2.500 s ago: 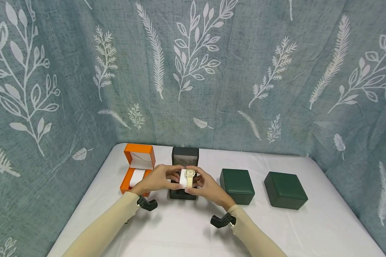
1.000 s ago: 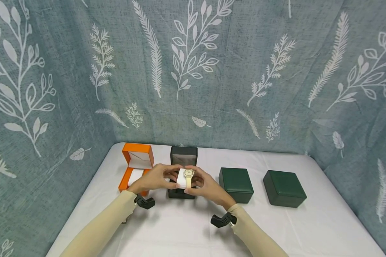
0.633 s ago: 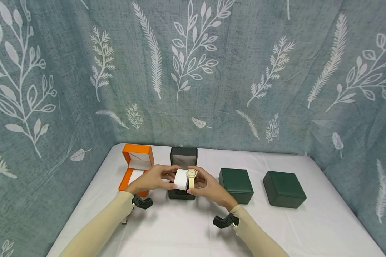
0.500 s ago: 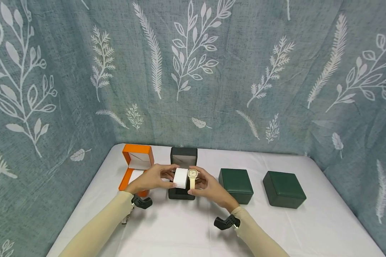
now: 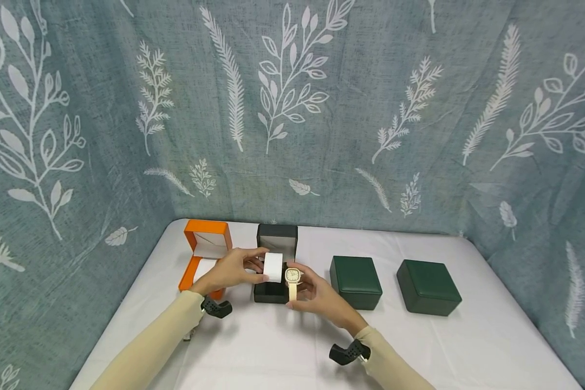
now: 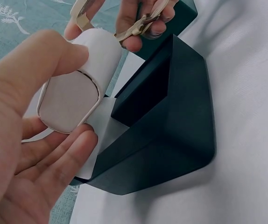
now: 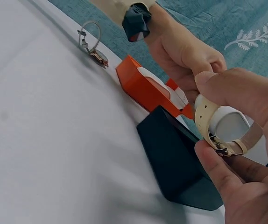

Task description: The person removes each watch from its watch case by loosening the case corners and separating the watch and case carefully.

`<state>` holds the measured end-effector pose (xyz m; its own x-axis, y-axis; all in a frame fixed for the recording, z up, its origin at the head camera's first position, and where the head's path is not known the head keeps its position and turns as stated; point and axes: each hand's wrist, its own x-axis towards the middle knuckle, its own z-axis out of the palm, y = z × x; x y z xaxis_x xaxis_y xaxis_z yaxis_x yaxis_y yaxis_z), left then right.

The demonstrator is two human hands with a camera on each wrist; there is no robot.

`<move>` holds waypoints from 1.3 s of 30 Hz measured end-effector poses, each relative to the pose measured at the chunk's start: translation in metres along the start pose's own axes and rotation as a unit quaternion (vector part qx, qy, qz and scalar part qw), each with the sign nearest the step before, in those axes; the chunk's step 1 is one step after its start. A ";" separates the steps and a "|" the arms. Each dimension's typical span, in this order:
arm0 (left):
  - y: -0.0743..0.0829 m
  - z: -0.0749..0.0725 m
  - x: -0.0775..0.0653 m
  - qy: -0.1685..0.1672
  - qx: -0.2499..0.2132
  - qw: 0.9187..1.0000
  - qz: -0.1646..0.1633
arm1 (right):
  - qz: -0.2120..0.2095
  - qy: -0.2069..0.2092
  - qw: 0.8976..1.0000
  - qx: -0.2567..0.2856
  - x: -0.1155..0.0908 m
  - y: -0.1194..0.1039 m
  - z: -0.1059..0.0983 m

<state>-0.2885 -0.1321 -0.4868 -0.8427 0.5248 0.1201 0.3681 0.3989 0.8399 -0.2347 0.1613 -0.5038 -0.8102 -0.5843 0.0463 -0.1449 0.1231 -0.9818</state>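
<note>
Your left hand (image 5: 234,268) is grasping the white cushion (image 5: 273,267), thumb on one side and fingers on the other. Your right hand (image 5: 320,298) is grasping the cream-strapped watch (image 5: 293,276) between thumb and fingers. The watch lies just to the right of the cushion; the head view shows a narrow gap between them. The strap forms a loop, its buckle (image 7: 222,148) by your right fingertips. The open dark box (image 5: 268,295) stands beneath both hands, its lid raised beyond them. An open orange box (image 5: 208,226) is beside your left hand, partly screened by it.

Recommendations for handling: hold the cushion firmly but without crushing it, thumb clear of the end facing the watch. Support the watch by case edge and strap, off the dial. Line the loop up squarely with the cushion; a tilted loop could scrape the buckle along its surface.
</note>
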 end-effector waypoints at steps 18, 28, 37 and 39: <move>0.002 0.004 0.003 0.002 0.038 0.999 0.011 | -0.013 -0.064 0.998 0.011 -0.008 0.009 0.026; -0.001 0.004 0.004 0.000 0.039 0.999 0.007 | 0.012 -0.088 0.996 0.024 -0.010 0.017 0.041; 0.000 0.005 0.003 -0.001 0.040 0.999 0.010 | 0.044 -0.065 0.996 0.029 -0.012 0.017 0.048; 0.001 0.005 0.002 -0.001 0.039 0.999 0.013 | 0.053 -0.055 0.996 0.036 -0.012 0.017 0.051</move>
<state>-0.2874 -0.1267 -0.4882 -0.8312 0.5380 0.1400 0.4196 0.4420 0.7928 -0.1983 0.1300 -0.5305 -0.7508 -0.6562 -0.0760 -0.0169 0.1341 -0.9908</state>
